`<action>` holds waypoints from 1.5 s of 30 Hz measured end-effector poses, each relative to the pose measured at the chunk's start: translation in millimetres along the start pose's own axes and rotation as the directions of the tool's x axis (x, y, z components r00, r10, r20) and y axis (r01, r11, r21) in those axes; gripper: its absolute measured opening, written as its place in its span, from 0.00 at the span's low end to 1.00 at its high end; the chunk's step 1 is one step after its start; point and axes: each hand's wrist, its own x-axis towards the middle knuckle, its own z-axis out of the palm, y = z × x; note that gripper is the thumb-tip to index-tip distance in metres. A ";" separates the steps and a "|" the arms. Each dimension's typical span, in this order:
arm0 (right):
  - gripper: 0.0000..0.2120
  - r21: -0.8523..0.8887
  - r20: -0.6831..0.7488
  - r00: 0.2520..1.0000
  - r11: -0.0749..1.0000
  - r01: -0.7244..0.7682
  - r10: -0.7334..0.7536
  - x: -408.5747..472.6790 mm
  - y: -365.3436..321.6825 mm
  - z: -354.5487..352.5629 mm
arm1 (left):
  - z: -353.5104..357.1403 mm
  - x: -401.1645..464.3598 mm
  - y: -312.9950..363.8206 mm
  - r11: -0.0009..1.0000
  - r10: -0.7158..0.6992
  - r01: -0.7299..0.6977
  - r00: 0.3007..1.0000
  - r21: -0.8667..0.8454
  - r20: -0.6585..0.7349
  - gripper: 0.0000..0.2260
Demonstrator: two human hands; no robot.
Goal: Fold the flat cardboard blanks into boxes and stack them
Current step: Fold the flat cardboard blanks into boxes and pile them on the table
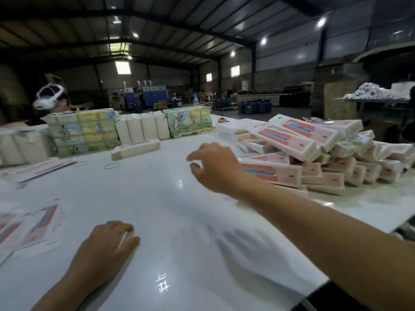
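A heap of folded pink-and-white boxes (314, 153) lies on the right side of the white table (168, 209). Flat printed blanks (42, 225) lie at the near left. A small stack of blanks (135, 148) sits farther back in the middle. My right hand (215, 167) hovers over the table just left of the heap, fingers loosely curled, holding nothing. My left hand (105, 245) rests on the table near me, beside the flat blanks, with fingers bent and nothing gripped.
Strapped bundles of cardboard (83, 131) line the far side of the table, with more blanks (38, 168) at the far left. Two rubber bands (112, 166) lie loose. Another person wearing a headset (51, 97) is behind the bundles. The table's right edge (314, 286) runs diagonally.
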 end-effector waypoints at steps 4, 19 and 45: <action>0.15 0.055 0.293 0.954 0.997 0.046 -0.060 -26.8 -64.1 72.1 | 1.3 -2.7 -1.7 0.999 0.013 -0.016 0.999 -0.052 -0.042 0.10; 0.13 0.120 0.242 0.968 0.992 0.046 -0.074 -49.2 -67.4 119.3 | -124.4 32.4 -130.6 0.768 -0.598 0.608 0.793 0.201 -0.115 0.24; 0.13 0.338 0.294 0.953 0.926 -0.171 0.069 -40.9 -71.9 114.8 | -124.1 45.7 -57.5 0.887 -0.354 0.298 0.929 -0.351 -0.104 0.04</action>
